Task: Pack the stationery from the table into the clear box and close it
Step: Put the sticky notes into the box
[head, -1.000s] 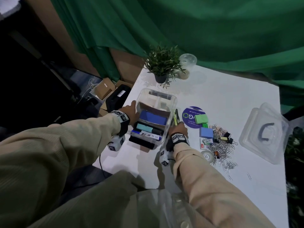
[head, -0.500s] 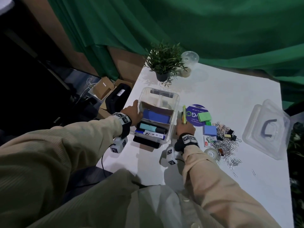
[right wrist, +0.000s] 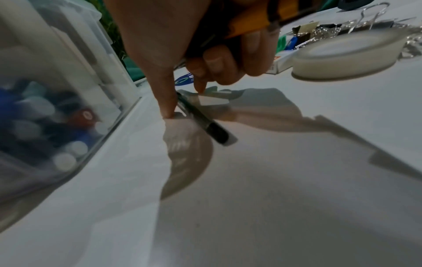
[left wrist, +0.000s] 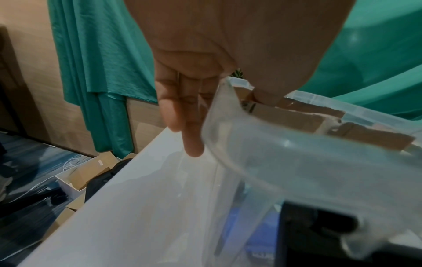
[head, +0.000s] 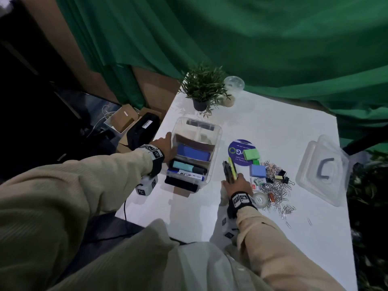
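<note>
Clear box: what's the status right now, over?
Left hand steadies the clear box, lid off. Right hand grips pens beside the box. Paper clips and notes still on the table.

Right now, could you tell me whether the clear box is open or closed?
Open. The clear box has no cover and its packed markers show from above, while its lid lies apart on the table, beyond the paper clips.

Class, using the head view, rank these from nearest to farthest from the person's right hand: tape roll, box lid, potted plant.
1. Tape roll: just right of the right hand.
2. Box lid: far right of the table.
3. Potted plant: far edge, beyond the clear box.
</note>
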Demonstrator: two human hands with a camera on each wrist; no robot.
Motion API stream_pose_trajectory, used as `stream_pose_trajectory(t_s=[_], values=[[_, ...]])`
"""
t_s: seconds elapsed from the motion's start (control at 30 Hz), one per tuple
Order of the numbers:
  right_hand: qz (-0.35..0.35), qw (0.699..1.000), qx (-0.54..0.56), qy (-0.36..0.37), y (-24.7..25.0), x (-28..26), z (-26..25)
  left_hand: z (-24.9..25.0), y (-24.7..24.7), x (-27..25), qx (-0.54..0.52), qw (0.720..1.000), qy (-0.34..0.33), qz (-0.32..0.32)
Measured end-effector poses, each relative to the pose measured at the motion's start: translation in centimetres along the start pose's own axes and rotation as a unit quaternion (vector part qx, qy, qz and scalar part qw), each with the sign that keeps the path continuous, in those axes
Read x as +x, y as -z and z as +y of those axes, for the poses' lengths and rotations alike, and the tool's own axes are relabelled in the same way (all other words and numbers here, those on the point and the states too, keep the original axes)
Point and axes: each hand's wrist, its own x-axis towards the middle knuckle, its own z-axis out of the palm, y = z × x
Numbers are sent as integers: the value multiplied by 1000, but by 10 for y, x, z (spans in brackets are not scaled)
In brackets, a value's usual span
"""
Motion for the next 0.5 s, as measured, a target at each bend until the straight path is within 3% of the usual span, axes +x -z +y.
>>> stream_pose_trajectory(t_s=[0.17, 0.37, 0.5], values=[[-17, 1000, -7, -9, -1, -7, -11, 0, 6, -3, 7, 1000, 0, -19], [-3, 986, 165, -21, 7, -1, -17, -5, 9, -3, 12, 999, -12, -45], [33, 946, 324, 8, 39, -6, -34, -2, 8, -4, 9, 998, -4, -55]])
